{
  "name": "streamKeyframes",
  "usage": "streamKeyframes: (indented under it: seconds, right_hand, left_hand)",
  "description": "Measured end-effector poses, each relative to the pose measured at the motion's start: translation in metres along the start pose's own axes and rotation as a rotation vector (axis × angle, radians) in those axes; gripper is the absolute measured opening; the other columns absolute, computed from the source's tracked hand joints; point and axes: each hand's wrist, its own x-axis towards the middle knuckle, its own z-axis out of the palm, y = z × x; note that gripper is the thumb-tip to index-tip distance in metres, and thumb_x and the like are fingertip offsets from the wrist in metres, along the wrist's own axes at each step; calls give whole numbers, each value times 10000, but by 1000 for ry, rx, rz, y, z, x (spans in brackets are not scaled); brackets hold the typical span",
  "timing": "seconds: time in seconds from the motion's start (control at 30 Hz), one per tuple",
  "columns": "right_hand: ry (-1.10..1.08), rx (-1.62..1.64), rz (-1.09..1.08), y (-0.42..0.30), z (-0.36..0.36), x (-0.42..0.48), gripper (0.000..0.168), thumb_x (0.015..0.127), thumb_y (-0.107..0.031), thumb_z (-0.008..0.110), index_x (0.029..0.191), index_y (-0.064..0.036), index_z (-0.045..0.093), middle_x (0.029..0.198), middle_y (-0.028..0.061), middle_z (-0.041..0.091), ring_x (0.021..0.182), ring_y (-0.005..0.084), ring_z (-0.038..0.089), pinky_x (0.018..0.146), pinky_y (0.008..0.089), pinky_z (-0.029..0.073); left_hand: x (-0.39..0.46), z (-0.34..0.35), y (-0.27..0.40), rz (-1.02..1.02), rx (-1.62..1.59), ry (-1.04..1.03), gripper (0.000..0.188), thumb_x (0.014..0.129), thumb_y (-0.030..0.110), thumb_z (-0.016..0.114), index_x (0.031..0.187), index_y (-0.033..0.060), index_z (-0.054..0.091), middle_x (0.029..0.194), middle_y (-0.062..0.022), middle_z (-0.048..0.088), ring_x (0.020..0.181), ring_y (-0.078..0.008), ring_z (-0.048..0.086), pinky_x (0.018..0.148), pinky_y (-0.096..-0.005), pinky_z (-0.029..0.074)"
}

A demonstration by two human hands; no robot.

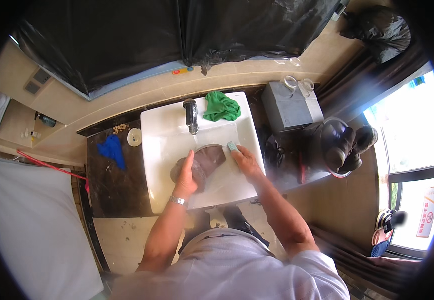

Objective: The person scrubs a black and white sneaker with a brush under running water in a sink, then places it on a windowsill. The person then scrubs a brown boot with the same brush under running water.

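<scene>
A brown fur-trimmed shoe or slipper (210,160) lies tilted in the white washbasin (157,150). My left hand (187,179), with a metal watch band at the wrist, holds it by the furry opening; some of the fingers are hidden. A pale green scrubbing brush (232,146) is in my right hand (245,161), close to the right end of the shoe. Above the shoe stands a chrome faucet (191,116), with a thin stream of water falling from it. Cloudy water covers the basin floor. On the basin's back ledge rests a crumpled green cloth (222,107).
Left on the dark counter (106,195) lie a blue cloth (112,150) and a small white dish (134,137). At right, a grey box (293,107) bears glass jars, beside a bucket (329,123) piled with dark footwear (342,146). Black plastic sheeting (134,41) hangs behind.
</scene>
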Motion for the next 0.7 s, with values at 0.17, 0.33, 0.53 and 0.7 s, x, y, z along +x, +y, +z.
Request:
streamKeyframes:
  seconds: [0.17,0.33,0.53,0.7]
  right_hand:
    - [286,-271,-219,22,26,5,563,964,-340,649,1417,-17,563,1228,220,619,1105,335,611,962,406,505]
    - [405,-515,-571,31,81,-21,564,944,-282,708,1429,-43,547,1297,274,523,1184,432,557,1015,468,491]
    - [396,-643,-774,36,100,-26,578,896,-191,725,1423,-44,539,1268,273,524,1121,454,539,978,513,480]
    - [532,-740,-661,16,73,24,563,882,-193,727,1398,-59,547,1198,273,528,1092,468,528,943,525,468]
  left_hand:
    - [2,14,7,-4,-91,-8,743,979,630,606,1418,33,556,1410,-128,627,1279,-284,607,1154,-446,439]
    - [2,28,6,24,-131,-48,785,994,684,520,1381,5,584,1353,-156,656,1249,-304,623,1137,-453,455]
    - [-19,42,15,-37,-177,-95,828,986,723,487,1385,2,573,1349,-154,646,1235,-306,619,1105,-445,474]
    - [-14,36,1,65,-131,26,804,969,701,561,1388,15,564,1364,-119,633,1244,-274,605,1104,-421,467]
